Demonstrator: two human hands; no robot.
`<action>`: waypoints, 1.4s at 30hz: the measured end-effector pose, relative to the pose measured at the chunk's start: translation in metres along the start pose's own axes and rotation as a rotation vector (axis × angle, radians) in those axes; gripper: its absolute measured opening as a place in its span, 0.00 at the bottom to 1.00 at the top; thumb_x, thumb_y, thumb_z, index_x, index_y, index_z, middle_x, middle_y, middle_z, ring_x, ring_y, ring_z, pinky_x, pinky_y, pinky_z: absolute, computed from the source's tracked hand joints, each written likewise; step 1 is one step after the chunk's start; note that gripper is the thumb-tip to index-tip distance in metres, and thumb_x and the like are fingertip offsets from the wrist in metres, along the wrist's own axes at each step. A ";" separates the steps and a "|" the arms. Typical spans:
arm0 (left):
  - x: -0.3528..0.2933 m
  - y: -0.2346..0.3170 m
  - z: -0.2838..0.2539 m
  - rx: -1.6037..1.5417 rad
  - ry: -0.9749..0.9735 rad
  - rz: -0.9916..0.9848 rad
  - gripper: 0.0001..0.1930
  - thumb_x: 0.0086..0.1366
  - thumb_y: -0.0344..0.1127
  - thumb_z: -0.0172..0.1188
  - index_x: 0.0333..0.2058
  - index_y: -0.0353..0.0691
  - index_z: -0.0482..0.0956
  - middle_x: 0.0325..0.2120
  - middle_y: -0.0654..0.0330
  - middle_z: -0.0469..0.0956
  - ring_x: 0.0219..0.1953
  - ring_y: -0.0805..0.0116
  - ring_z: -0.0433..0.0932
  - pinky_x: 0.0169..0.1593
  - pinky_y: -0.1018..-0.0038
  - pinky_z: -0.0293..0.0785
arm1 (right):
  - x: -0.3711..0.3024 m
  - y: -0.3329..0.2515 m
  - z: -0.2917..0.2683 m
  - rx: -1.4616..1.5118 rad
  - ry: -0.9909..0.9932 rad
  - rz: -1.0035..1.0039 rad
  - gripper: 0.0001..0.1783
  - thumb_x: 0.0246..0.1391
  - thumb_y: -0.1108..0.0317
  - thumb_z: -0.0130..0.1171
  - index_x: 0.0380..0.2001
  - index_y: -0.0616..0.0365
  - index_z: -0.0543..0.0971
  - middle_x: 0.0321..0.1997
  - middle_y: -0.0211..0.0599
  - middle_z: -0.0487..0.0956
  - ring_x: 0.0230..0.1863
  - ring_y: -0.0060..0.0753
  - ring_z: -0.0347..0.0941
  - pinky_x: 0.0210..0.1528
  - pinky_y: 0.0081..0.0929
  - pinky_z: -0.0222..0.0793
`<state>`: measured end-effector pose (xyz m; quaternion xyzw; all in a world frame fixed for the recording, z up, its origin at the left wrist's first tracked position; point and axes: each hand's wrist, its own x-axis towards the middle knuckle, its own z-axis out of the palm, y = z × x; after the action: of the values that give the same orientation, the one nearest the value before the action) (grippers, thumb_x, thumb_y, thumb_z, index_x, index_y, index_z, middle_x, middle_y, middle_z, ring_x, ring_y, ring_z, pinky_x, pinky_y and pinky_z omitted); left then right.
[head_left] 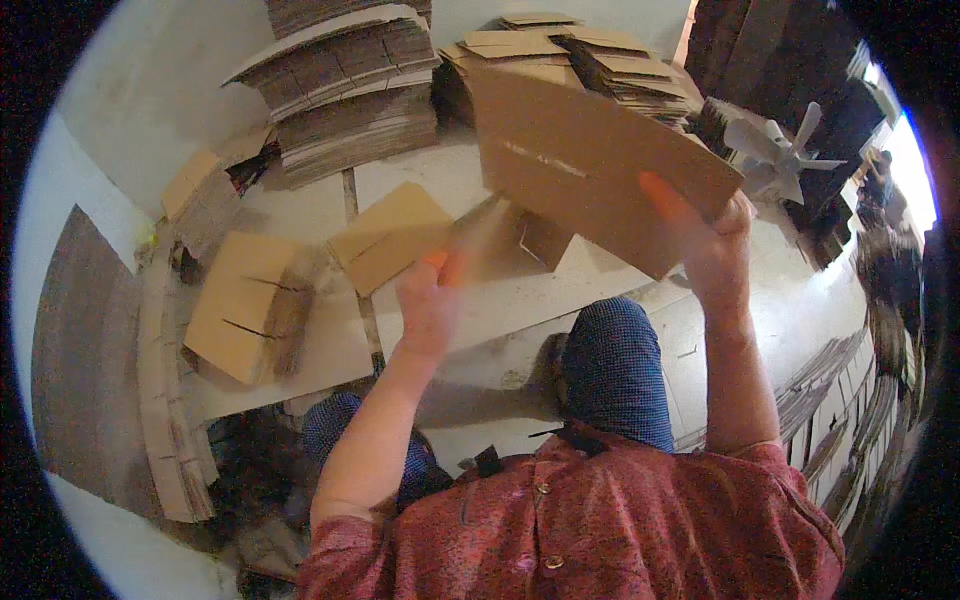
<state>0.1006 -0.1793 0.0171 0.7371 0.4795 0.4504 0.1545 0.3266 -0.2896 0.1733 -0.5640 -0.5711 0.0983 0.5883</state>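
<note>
A large brown cardboard sheet (590, 160) is held up, tilted, in front of me. My right hand (715, 245) is closed on its lower right edge, an orange-covered thumb lying across its face. To the left, my left hand (430, 300) is closed, with orange covers on its fingertips. From its fingers sticks a thin cardboard piece (482, 225), blurred by motion and seen nearly edge-on. Close beyond this hand lies a flat cardboard piece (390, 235). A small folded cardboard piece (545, 240) shows below the big sheet.
A slotted cardboard stack (240, 300) lies at left. Tall cardboard piles (350, 100) and more stacked pieces (620, 70) stand at the back. A white-bladed fan (785, 150) is at the right. Further cardboard stacks (850, 400) line the right side.
</note>
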 end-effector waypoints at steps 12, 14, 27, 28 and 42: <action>-0.006 -0.005 0.005 -0.071 0.087 0.264 0.05 0.53 0.31 0.59 0.29 0.38 0.77 0.22 0.49 0.75 0.26 0.54 0.75 0.28 0.67 0.70 | 0.061 0.012 0.012 -0.186 -0.456 -0.004 0.17 0.43 0.60 0.61 0.28 0.65 0.77 0.22 0.33 0.78 0.20 0.20 0.68 0.23 0.28 0.66; -0.007 -0.002 0.001 -0.065 0.047 0.095 0.05 0.53 0.32 0.59 0.29 0.38 0.77 0.22 0.48 0.75 0.25 0.53 0.75 0.27 0.67 0.69 | 0.076 0.003 0.010 -0.303 -0.508 -0.049 0.17 0.43 0.59 0.61 0.26 0.66 0.77 0.19 0.33 0.77 0.20 0.20 0.67 0.22 0.27 0.65; -0.004 0.006 -0.003 -0.278 0.025 0.191 0.06 0.52 0.26 0.57 0.31 0.37 0.78 0.23 0.53 0.77 0.24 0.58 0.75 0.28 0.70 0.70 | 0.082 -0.009 0.057 -0.774 -0.929 -0.031 0.20 0.43 0.55 0.60 0.24 0.66 0.78 0.20 0.42 0.76 0.25 0.30 0.73 0.26 0.29 0.68; -0.006 0.007 -0.001 -0.273 0.013 0.195 0.06 0.52 0.26 0.57 0.30 0.37 0.78 0.23 0.53 0.77 0.24 0.59 0.75 0.29 0.70 0.70 | 0.076 0.001 0.065 -0.820 -0.907 -0.102 0.22 0.44 0.53 0.59 0.27 0.66 0.77 0.23 0.44 0.76 0.26 0.34 0.73 0.27 0.31 0.68; -0.019 0.011 0.012 -0.416 -0.023 0.056 0.19 0.55 0.33 0.58 0.46 0.36 0.71 0.38 0.50 0.75 0.39 0.58 0.75 0.41 0.69 0.71 | 0.037 0.038 0.117 -0.867 -0.594 -0.332 0.34 0.53 0.56 0.44 0.61 0.52 0.49 0.64 0.46 0.49 0.63 0.61 0.44 0.55 0.67 0.45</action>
<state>0.1142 -0.1983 0.0087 0.7076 0.3535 0.5352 0.2963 0.2667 -0.1840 0.1306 -0.6049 -0.7821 -0.0851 0.1231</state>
